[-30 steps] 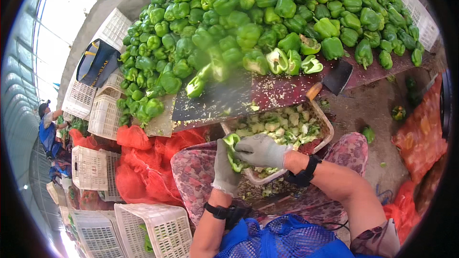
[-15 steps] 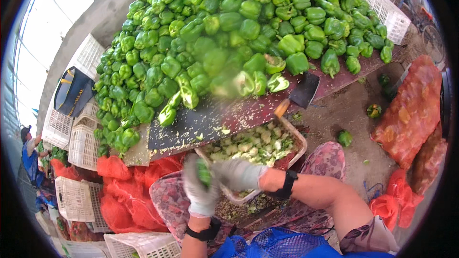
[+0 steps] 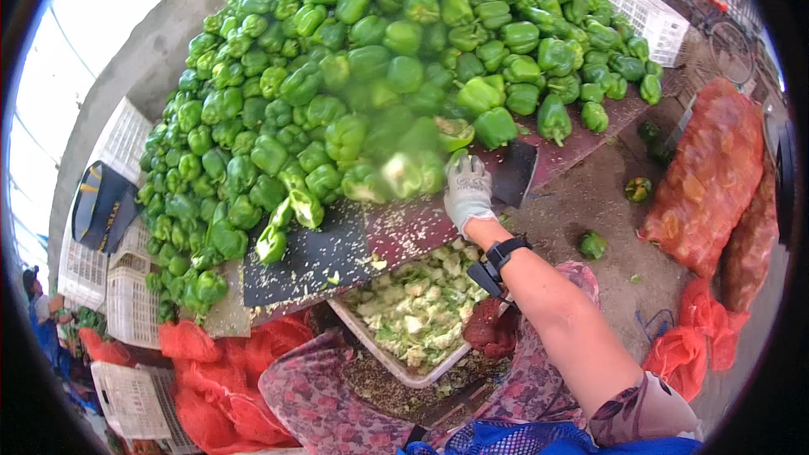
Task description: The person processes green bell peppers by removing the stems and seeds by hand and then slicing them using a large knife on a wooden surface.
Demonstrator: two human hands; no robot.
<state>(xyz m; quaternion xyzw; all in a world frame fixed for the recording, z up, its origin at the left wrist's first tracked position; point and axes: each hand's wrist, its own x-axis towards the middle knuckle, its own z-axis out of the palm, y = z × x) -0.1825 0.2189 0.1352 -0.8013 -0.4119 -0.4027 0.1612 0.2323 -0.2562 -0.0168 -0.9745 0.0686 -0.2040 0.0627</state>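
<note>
A green bell pepper at the pile's front edge is touched by the gloved right hand, fingers loosely curled. Light, firm, waxy-slick, probably; best cupped around the body. Left hand isn't seen.

A heap of peppers fills the bench ahead of you, spilling toward its near edge. Your right hand rests at the front foot of the heap, just left of a cleaver lying on the bench. A cutting mat lies on the near edge to your left. Below that edge, before your knees, sits a tray with scraps in it. Stacked crates stand to the left, another crate behind the heap on the right. Filled sacks lie on the floor to your right, loose peppers between them and the bench.
</note>
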